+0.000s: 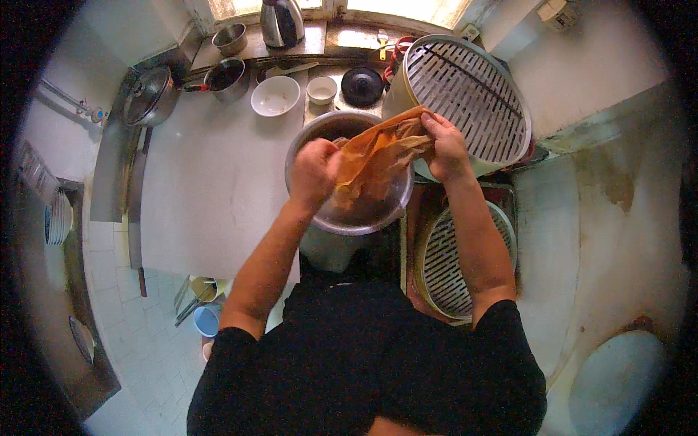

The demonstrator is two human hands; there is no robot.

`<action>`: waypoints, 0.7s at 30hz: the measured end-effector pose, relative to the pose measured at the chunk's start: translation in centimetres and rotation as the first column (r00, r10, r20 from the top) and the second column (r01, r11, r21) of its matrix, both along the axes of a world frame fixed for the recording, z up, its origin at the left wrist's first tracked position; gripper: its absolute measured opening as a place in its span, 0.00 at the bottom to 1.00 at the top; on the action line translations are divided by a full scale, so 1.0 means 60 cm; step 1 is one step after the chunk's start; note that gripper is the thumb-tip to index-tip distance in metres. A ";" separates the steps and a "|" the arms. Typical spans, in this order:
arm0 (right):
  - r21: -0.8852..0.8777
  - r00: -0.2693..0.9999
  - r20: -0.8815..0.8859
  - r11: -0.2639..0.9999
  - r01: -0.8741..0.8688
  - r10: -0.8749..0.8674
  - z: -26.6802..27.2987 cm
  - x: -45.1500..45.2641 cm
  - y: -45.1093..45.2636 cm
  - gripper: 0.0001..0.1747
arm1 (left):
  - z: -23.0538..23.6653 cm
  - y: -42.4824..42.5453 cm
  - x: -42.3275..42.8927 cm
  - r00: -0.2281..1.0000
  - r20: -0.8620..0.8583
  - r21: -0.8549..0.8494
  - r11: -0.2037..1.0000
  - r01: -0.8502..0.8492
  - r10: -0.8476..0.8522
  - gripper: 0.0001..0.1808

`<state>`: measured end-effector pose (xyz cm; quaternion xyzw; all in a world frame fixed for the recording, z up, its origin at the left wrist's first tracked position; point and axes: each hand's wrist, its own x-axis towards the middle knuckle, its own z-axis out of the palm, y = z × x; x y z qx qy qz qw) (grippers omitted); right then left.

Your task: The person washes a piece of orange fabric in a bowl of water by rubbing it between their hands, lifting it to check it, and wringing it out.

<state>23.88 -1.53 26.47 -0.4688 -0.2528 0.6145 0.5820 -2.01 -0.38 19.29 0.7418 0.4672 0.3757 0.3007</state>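
Observation:
An orange-brown cloth or bag (376,152), wet-looking and crumpled, is stretched between my two hands above a wide metal basin (365,226). My left hand (316,169) is closed on its left side, over the basin's left part. At the upper right, past the basin's rim, my right hand (448,144) pinches its other end between thumb and fingers. The lower folds hang into the basin and hide most of its inside. What lies at the basin's bottom cannot be made out.
Right of the basin stands a large slotted steamer tier (466,101), with another (444,267) lower down. A pale worktop (218,180) spans the left. Along the back are a white bowl (276,96), a small bowl (322,90), a black lid (362,87), a saucepan (224,76) and a metal flask (281,24).

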 end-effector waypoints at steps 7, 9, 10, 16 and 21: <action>0.014 0.982 0.048 0.983 -0.185 0.184 -0.011 -0.020 0.005 0.14 | -0.059 0.005 0.056 0.950 0.107 0.027 0.956 0.291 -0.292 0.16; 0.021 0.985 0.127 0.992 -0.123 0.119 -0.007 -0.017 0.009 0.15 | -0.049 0.001 0.062 0.970 0.018 0.033 0.970 0.241 -0.242 0.14; 0.041 0.983 0.182 0.998 -0.045 0.037 -0.009 -0.016 0.015 0.15 | -0.028 -0.012 0.065 0.990 -0.039 0.075 0.987 0.140 -0.138 0.13; 0.154 0.960 0.067 0.953 0.260 -0.273 -0.030 -0.013 0.054 0.15 | -0.042 -0.090 0.097 0.999 -0.028 0.243 0.969 0.051 -0.046 0.10; 0.100 0.980 -0.154 0.984 0.146 -0.129 -0.035 -0.034 0.052 0.16 | -0.089 -0.127 0.132 0.913 0.394 -0.628 0.693 0.353 -0.108 0.22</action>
